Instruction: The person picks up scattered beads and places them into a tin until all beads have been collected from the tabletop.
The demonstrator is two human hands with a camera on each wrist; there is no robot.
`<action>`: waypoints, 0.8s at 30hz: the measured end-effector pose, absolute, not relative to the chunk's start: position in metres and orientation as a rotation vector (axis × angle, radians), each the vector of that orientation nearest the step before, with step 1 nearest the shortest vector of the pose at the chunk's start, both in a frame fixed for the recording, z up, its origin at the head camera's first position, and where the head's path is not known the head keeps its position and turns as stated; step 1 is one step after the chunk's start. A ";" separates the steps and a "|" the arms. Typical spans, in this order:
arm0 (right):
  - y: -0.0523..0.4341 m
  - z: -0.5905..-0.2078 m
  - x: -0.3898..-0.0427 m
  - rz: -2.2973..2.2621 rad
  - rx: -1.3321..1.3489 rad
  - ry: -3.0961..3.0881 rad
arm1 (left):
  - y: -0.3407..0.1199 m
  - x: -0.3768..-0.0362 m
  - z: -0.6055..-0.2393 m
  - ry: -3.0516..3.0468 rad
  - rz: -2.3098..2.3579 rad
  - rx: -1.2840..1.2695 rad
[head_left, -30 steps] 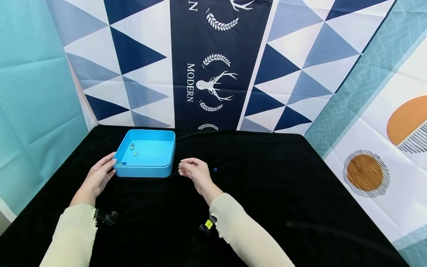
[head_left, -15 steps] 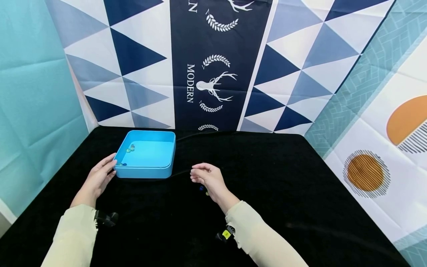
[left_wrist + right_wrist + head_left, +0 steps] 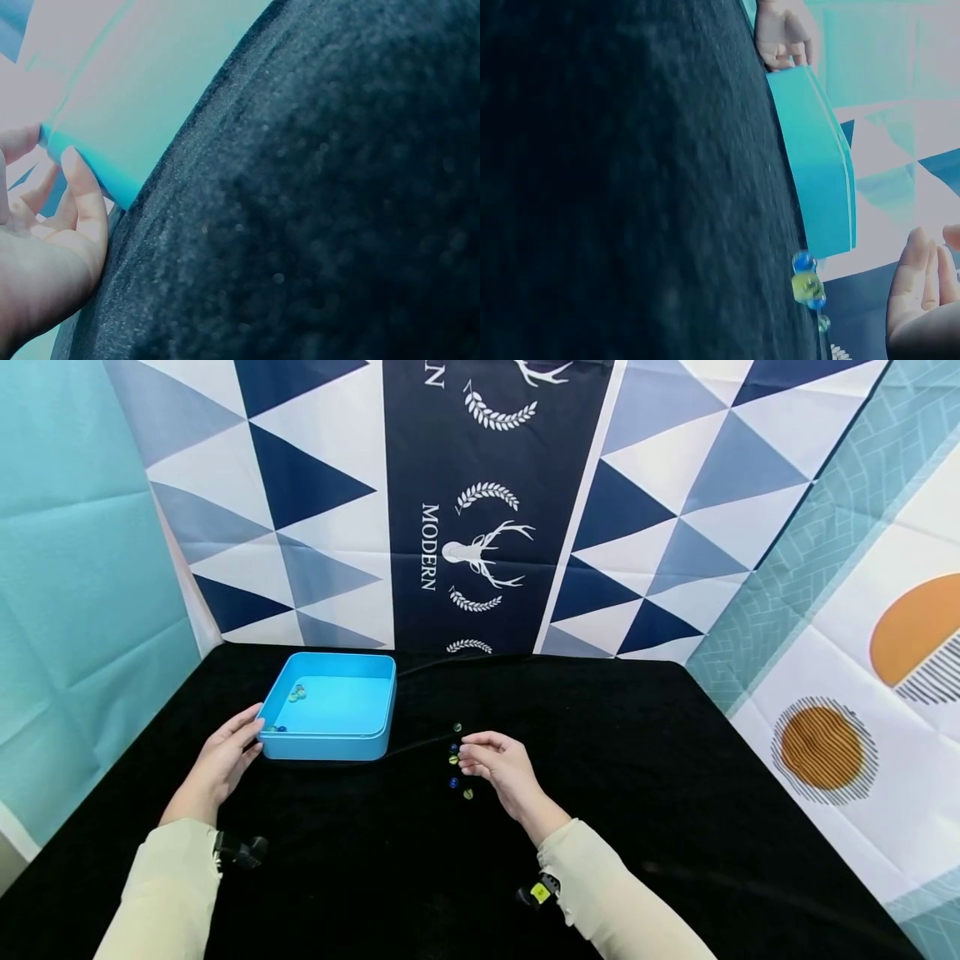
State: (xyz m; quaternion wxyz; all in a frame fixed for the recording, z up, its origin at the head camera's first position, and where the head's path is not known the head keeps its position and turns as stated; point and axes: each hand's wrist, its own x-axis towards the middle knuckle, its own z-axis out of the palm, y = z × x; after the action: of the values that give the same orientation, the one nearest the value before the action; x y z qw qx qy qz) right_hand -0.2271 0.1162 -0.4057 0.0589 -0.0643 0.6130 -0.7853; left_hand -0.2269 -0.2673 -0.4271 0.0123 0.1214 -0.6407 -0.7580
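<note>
A square blue box [image 3: 330, 747] stands at the left of the black-covered table. My left hand [image 3: 225, 756] grips its near left corner, with the thumb [image 3: 86, 187] against the outer wall. Inside the box, several small glass marbles [image 3: 297, 692] lie along the left side, and a blue marble [image 3: 281, 728] sits near the front left corner. My right hand [image 3: 501, 768] is over the cloth, fingers loosely bent and holding nothing. Just left of its fingertips is a loose row of green, yellow and blue marbles [image 3: 453, 782]. They also show in the right wrist view, with a yellow-green marble [image 3: 807, 286] among them.
Black cloth [image 3: 637, 793] covers the whole table. Patterned fabric hangings [image 3: 480, 510] stand behind its back edge and along both sides.
My right hand has moved right, away from the box, and marbles it covered now show on the cloth. Marbles inside the box have rolled together at the left. My left hand stays put.
</note>
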 end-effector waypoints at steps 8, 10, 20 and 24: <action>0.130 -0.408 -0.242 -2.362 -0.104 1.963 | -0.268 -0.227 -0.427 -1.996 -2.369 0.375; 0.133 -0.409 -0.246 -2.356 -0.054 1.992 | -0.268 -0.228 -0.427 -1.992 -2.378 0.377; 0.139 -0.412 -0.263 -2.315 0.084 2.028 | -0.268 -0.228 -0.427 -2.009 -2.365 0.380; 0.140 -0.414 -0.267 -2.302 0.104 2.001 | -0.268 -0.227 -0.427 -1.993 -2.373 0.376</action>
State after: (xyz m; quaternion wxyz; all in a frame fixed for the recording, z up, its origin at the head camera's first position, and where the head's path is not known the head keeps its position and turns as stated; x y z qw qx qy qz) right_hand -0.2671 0.1405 -0.4138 0.0449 0.0342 0.6551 -0.7535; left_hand -0.2272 -0.2682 -0.4269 0.0101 0.1205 -0.6385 -0.7601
